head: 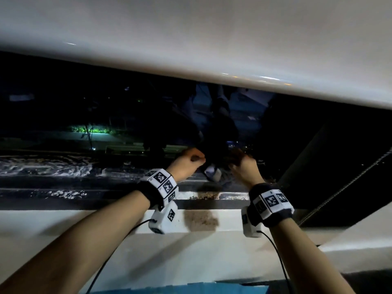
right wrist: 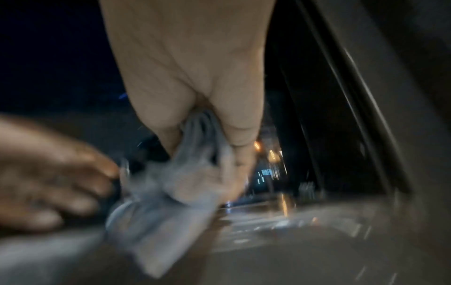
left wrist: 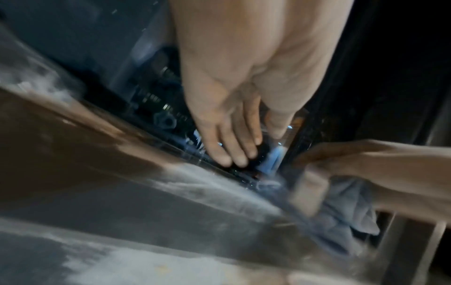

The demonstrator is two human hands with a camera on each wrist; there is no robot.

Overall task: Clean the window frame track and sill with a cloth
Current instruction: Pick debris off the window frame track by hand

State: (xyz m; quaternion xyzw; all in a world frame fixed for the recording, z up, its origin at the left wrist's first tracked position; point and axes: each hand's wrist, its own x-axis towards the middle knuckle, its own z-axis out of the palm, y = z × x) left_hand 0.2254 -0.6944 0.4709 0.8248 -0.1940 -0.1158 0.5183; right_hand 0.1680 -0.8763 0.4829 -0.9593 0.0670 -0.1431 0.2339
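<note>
Track [head: 63, 179] near my right hand [head: 246, 168], which clutches the grey cloth [right wrist: 168, 202], wiped darker; left hand [head: 186, 160] fingers straight; white residue leftward, sill [head: 201, 219] stain remaining, I judge.

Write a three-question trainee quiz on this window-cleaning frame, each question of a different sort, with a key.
1. True or false: the right hand grips the cloth.
2. The brown stain lies on: A) the glass, B) the white sill, C) a forearm.
3. Fill in: in the left wrist view, the left hand has its fingers ____ , reaching toward the dark track.

Key: 1 true; 2 B; 3 straight
</note>
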